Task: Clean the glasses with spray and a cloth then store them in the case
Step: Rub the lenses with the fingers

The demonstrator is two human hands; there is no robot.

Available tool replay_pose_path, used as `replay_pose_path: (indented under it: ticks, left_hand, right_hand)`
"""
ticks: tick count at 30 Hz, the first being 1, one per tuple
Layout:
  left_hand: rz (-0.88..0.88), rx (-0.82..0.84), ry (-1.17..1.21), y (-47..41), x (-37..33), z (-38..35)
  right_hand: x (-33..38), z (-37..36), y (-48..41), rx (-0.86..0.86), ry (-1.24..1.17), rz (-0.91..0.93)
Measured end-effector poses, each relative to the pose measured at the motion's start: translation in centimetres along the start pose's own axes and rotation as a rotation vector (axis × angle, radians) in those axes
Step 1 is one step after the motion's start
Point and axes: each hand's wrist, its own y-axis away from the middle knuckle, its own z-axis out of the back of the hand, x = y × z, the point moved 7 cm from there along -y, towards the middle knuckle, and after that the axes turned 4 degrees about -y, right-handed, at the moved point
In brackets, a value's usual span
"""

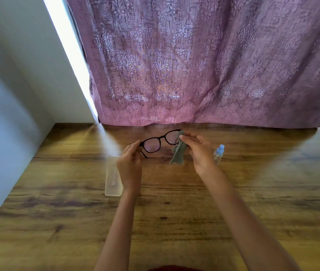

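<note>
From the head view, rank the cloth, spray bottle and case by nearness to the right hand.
1. Cloth: held in the right hand itself.
2. Spray bottle: on the table, just right of that hand.
3. Case: on the table to the left, beyond the left hand.

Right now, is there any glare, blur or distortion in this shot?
Head view: the window gap beside the curtain blows out white and throws pale streaks across the wooden table. The wide lens splays the table's edges. The glasses, cloth, left hand and right hand look sharp, while the clear case and spray bottle look softer.
</note>
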Motion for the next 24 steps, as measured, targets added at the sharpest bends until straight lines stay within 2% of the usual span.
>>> replay_pose_path:
  ticks: [4, 9, 13, 16, 20, 24]
  left_hand:
    - [0.024, 0.128, 0.041, -0.6, 0.3, -0.1]
    - [-0.018, 0.399, 0.015, -2.0, 0.0, 0.5]
    - [-0.040, 0.407, 0.009, -4.0, -2.0, 1.6]
    - [0.018, 0.501, 0.015, -4.6, -3.9, 0.8]
    - [-0.020, 0.712, -0.150, -4.6, -5.3, -1.4]
    - [-0.077, 0.757, -0.282, -4.4, -5.2, -2.7]
  right_hand:
    - [-0.3, -0.8, 0.0, 0.078, -0.195, -0.109]
    - [-0.4, -1.0, 0.3, 0.100, -0.241, -0.136]
    - [-0.7, -1.3, 0.8, 0.117, -0.237, -0.147]
    - [-0.8, -1.8, 1.1, 0.142, -0.190, -0.137]
    - [-0.6, -2.0, 1.4, 0.153, -0.148, -0.129]
    - [-0.4, -1.8, 1.1, 0.131, -0.153, -0.105]
